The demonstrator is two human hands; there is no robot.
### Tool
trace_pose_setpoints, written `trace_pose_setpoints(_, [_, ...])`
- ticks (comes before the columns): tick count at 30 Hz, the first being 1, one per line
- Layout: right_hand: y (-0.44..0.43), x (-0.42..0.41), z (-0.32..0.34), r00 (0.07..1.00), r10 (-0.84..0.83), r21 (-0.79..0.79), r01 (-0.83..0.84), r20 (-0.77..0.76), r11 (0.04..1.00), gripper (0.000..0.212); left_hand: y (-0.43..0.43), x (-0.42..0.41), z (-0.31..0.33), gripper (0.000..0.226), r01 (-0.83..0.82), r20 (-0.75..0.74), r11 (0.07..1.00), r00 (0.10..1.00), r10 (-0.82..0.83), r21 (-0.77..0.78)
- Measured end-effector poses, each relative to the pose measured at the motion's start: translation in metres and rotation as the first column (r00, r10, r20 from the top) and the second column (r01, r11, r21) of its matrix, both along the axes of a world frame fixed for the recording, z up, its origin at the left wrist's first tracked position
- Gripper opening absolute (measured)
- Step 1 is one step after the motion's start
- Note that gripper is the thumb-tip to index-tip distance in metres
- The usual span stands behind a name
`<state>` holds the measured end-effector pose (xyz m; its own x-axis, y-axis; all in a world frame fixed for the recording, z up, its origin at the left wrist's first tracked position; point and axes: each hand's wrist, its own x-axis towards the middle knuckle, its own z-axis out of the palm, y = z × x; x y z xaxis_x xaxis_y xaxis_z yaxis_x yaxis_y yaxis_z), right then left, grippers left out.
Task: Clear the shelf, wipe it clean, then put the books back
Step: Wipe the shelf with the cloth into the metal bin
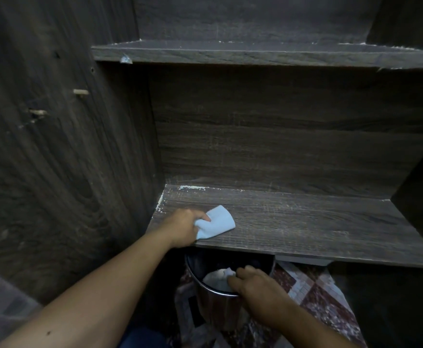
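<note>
Dark wood-grain shelf (293, 222): scuffed lower board, pale dust (191, 187) in its back-left corner.
Cloth (218, 222): light blue, folded, flat near the shelf's front-left edge; open board to its right.
Left hand (183, 227): fingers curled round the cloth.
Right hand (253, 285): bent over the metal bin (210, 307) below, by a white wad (218, 278); hold cannot be told.

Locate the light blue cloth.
Head view: the light blue cloth lies on the lower dark wooden shelf, near its left front corner, gripped by the left hand.
</note>
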<state>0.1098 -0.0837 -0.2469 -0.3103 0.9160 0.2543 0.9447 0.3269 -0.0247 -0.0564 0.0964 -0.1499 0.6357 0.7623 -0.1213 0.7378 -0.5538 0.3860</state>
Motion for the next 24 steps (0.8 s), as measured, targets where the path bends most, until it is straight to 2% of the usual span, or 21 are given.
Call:
trace_pose_setpoints(4, [-0.008, 0.000, 0.005, 1.000, 0.002, -0.027, -0.002, -0.028, 1.000, 0.040, -0.015, 0.003, 0.008, 0.046, 0.078, 0.026, 0.989, 0.997, -0.076, -0.125])
trace_pose_setpoints(7, [-0.010, 0.000, 0.006, 1.000, -0.007, -0.055, 0.007, -0.009, 0.998, 0.046, -0.023, 0.006, 0.015, 0.047, 0.123, 0.082, 0.962, 0.991, -0.106, -0.245])
trace_pose_setpoints(10, [-0.010, 0.000, 0.007, 1.000, -0.009, -0.076, 0.007, -0.020, 0.997, 0.050, -0.026, 0.006, 0.018, 0.048, 0.134, 0.162, 0.950, 0.983, -0.091, -0.283])
trace_pose_setpoints(13, [-0.009, 0.000, 0.007, 0.999, -0.003, -0.084, -0.001, -0.046, 0.996, 0.041, -0.024, 0.005, 0.013, 0.041, 0.085, 0.252, 0.972, 0.967, -0.028, -0.221])
trace_pose_setpoints(15, [-0.008, 0.000, 0.006, 0.998, 0.000, -0.081, -0.004, -0.055, 0.997, 0.039, -0.020, 0.003, 0.008, 0.039, 0.048, 0.239, 0.996, 0.970, -0.030, -0.072])
trace_pose_setpoints(17, [-0.006, -0.001, 0.005, 0.999, -0.003, -0.081, -0.001, -0.048, 0.997, 0.043, -0.017, 0.001, 0.003, 0.041, 0.053, 0.222, 0.999, 0.973, -0.054, 0.011])
trace_pose_setpoints(21, [-0.006, -0.002, 0.006, 0.999, 0.003, -0.089, -0.007, -0.054, 0.996, 0.034, -0.017, 0.001, -0.006, 0.044, 0.127, 0.062, 0.992, 0.990, -0.126, -0.025])
trace_pose_setpoints(24, [-0.007, -0.002, 0.006, 0.999, 0.006, -0.078, -0.009, -0.043, 0.997, 0.038, -0.023, 0.007, -0.004, 0.049, 0.194, 0.005, 0.979, 0.981, -0.194, -0.055])
